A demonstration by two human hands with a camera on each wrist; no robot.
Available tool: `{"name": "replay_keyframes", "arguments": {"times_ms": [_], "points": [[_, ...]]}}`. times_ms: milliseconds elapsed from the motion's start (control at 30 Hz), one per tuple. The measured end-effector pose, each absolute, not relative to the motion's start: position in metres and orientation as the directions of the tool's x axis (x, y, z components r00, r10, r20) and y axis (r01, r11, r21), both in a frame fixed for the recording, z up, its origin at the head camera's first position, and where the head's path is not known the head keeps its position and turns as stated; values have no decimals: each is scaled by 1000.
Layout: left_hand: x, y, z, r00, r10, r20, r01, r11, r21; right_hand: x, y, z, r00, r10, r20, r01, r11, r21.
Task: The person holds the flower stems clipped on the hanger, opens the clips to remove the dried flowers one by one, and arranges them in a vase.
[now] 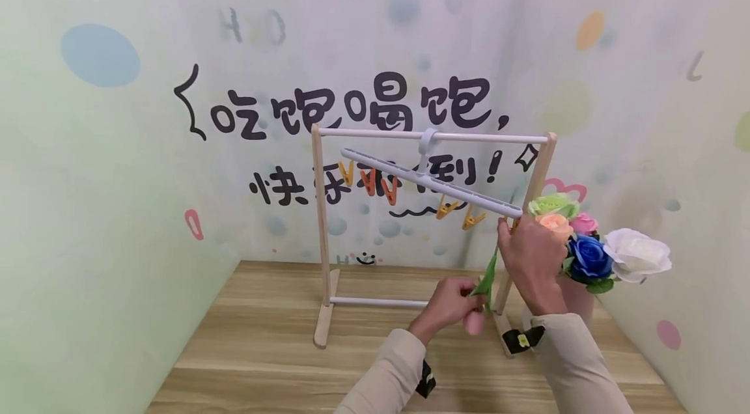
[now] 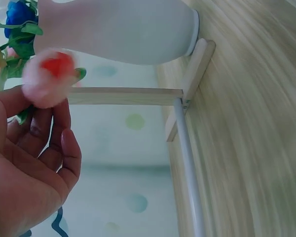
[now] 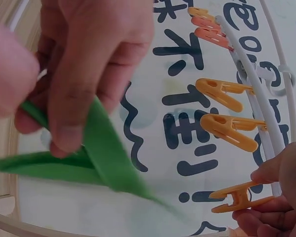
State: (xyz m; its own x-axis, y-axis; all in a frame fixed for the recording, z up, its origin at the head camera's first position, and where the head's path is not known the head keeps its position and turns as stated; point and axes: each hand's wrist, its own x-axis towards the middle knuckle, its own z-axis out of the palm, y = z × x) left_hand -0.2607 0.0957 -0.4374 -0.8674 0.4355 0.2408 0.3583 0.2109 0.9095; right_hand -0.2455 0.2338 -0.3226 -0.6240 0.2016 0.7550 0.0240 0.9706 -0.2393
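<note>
My left hand (image 1: 448,303) pinches the stem of a pink artificial flower (image 2: 47,81), which hangs bloom down with its green leaves (image 1: 485,280) upward. In the right wrist view the leaves (image 3: 108,148) cross in front of the left fingers. At the lowered right end of a pale clip hanger (image 1: 433,183), my right hand (image 1: 533,261) pinches a yellow clothespin (image 3: 237,197) between thumb and fingers. Other clips hang along the bar: a yellow clip (image 1: 347,172) and orange clips (image 1: 368,181) at left, yellow clips (image 3: 232,131) nearer the right hand.
The hanger hooks over the top rod (image 1: 375,133) of a wooden-post rack (image 1: 321,219) standing on the wood-grain table (image 1: 252,336). Right of the rack, a pale vase (image 2: 123,29) holds artificial roses (image 1: 592,256). A printed wall (image 1: 363,30) rises behind.
</note>
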Motion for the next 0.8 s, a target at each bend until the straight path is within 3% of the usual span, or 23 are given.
{"name": "replay_keyframes", "arguments": {"times_ms": [367, 567, 800], "points": [[-260, 72, -454, -881, 435, 184, 337, 305, 891, -243, 236, -319, -704, 202, 681, 35, 967, -251], [-261, 51, -457, -866, 467, 179, 365, 346, 865, -243, 235, -322, -700, 221, 679, 42, 962, -271], [-260, 21, -451, -843, 515, 156, 450, 517, 728, -239, 233, -324, -743, 185, 643, 35, 971, -238]]}}
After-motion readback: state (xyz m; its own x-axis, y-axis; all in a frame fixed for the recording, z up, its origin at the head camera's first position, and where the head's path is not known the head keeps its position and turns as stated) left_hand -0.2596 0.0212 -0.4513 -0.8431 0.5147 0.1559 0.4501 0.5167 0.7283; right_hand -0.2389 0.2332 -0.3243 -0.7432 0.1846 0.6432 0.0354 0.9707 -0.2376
